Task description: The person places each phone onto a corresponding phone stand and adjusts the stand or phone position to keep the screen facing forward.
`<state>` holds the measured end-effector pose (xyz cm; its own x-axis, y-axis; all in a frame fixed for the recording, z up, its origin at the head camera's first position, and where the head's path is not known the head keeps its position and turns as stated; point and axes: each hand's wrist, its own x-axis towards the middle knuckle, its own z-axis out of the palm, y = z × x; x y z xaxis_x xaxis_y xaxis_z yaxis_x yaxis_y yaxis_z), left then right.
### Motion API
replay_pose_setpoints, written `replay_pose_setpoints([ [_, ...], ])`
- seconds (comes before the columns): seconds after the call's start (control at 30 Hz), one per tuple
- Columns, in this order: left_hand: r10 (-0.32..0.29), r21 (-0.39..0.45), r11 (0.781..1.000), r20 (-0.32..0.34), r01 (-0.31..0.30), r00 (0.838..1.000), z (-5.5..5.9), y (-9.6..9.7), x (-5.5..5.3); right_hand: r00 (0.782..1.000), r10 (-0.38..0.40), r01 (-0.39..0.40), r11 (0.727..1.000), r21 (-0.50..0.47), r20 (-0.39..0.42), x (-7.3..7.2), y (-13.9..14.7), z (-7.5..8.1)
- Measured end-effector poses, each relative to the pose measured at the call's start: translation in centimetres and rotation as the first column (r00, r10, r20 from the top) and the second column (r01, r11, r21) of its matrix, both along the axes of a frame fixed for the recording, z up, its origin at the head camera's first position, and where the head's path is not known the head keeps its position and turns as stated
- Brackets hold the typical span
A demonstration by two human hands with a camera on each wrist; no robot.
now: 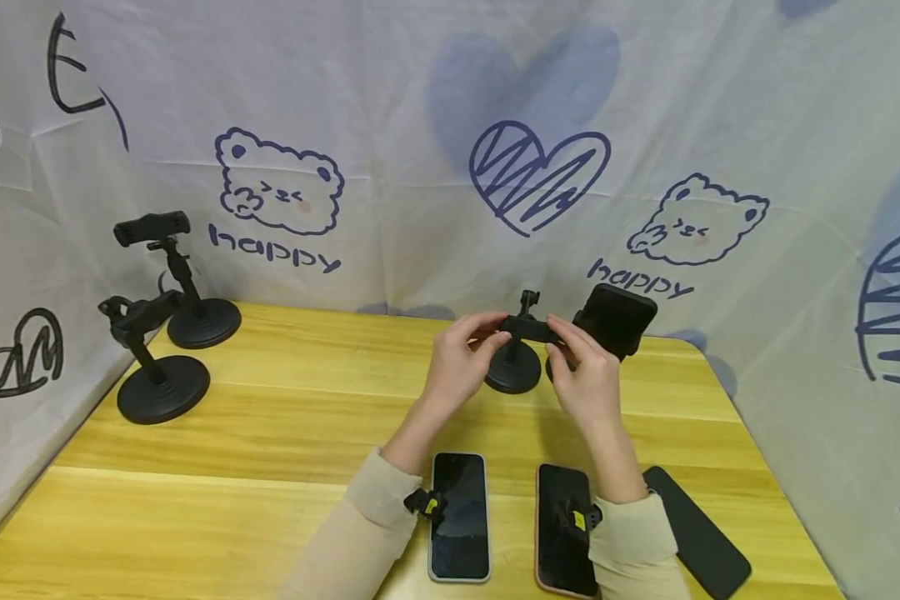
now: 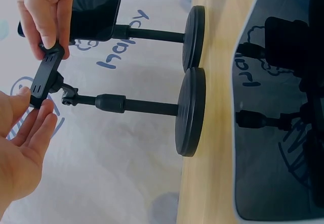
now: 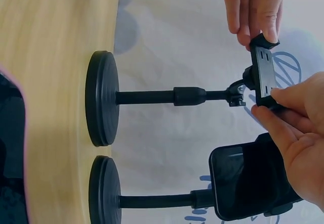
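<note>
Black clamp (image 1: 528, 328) up by the stand (image 1: 513, 375) top over the desk (image 1: 307, 392), can't tell if they're joined | I see left hand (image 1: 453, 362) pinching one end, right hand (image 1: 591, 379) the other | imo uneven pushing could tip stand into mounted phone (image 1: 619, 319)

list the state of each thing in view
left hand, pinching clamp
right hand, pinching clamp
clamp, empty
middle stand, upright
mounted phone, screen dark
rear left stand, empty
front left stand, empty
left table phone, flat, screen dark
middle table phone, flat, screen dark
right table phone, flat
</note>
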<state>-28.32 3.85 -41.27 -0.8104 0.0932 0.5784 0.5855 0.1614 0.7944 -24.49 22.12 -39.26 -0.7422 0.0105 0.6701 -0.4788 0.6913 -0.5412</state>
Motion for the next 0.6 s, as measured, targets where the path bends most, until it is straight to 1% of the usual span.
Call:
replay_pose_setpoints([
  [0.1, -0.006, 0.008, 1.0, 0.023, 0.006, 1.0, 0.0, -0.1, -0.1, 1.0, 0.014, -0.014, 1.0, 0.002, 0.014, 0.1, 0.1, 0.1],
  [0.33, -0.017, 0.048, 0.999, 0.034, 0.015, 0.999, 0.0, 0.0, -0.2, 0.998, 0.047, -0.048, 0.998, 0.027, 0.046, 0.8, 0.1, 0.5],
  [0.43, -0.023, 0.053, 0.998, 0.046, 0.02, 0.999, 0.0, 0.0, -0.2, 0.998, 0.055, -0.056, 0.997, 0.055, 0.023, 1.1, 0.2, 0.5],
  [0.6, -0.035, 0.056, 0.998, 0.064, 0.032, 0.997, 0.1, -0.1, -0.1, 0.996, 0.064, -0.058, 0.994, 0.094, -0.055, 1.9, 0.4, 0.5],
])
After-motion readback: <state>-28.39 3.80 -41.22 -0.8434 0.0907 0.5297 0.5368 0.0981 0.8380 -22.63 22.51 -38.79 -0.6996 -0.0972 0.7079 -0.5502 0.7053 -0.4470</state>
